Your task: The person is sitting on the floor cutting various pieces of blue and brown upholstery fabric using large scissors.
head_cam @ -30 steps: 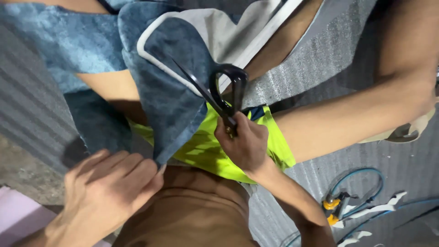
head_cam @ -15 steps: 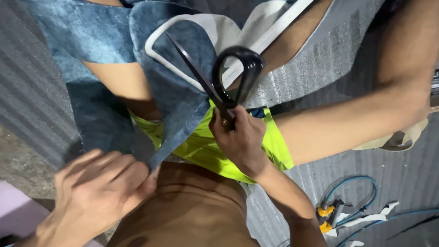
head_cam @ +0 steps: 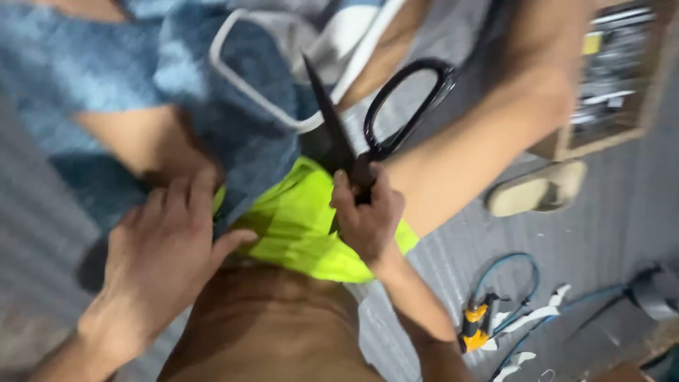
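Now, hands: the right hand [head_cam: 366, 216] is closed tight around big black scissors [head_cam: 353, 134]; the left hand [head_cam: 166, 247] lies open on blue cloth [head_cam: 240, 152].
Around: bright yellow-green shorts [head_cam: 297, 226] sit between both hands; a tan sandal [head_cam: 534, 197] and blue cord [head_cam: 506, 272] lie beyond the right hand.
Shapes: pointy blades, round handle loops, soft fuzzy cloth.
Hard to see: everything is blurry.

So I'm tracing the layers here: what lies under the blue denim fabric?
Under the blue denim fabric, bare legs and neon yellow shorts show. The left hand presses its edge; anything further beneath is covered.
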